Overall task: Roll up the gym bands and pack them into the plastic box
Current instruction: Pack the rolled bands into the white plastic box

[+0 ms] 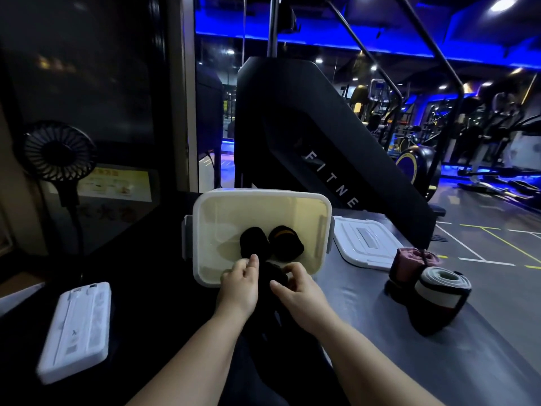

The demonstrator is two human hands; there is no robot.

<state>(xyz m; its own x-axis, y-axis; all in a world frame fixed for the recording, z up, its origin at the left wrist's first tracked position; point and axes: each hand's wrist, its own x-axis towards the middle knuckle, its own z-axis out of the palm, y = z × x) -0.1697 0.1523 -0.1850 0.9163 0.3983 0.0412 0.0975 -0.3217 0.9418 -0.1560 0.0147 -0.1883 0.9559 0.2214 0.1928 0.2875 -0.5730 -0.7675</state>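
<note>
**A:** How many rolls lie in the box?

**B:** Two. A black roll and a striped roll sit side by side on its floor, touching, toward the near wall.

**A:** And the hands?

**B:** Both grasp one dark band at the near rim of the box. The left hand pinches its left side between thumb and curled fingers. The right hand curls its fingers round the right side. The band's rolled end sits just over the rim. The rest trails down between the forearms, too dark to follow.

**A:** Any bands outside the box?

**B:** Two more rolls, on the table at the right. A pink roll stands behind a grey roll, and the two touch. Something dark lies under the grey one, but I cannot tell what it is.

**A:** So five bands?

**B:** Five that I can count: two packed, one in the hands, two out on the table.

**A:** What else?

**B:** One lid, flat on the table just right of the box. One white case lies at the left, well apart from the box. One fan stands at the far left.
</note>
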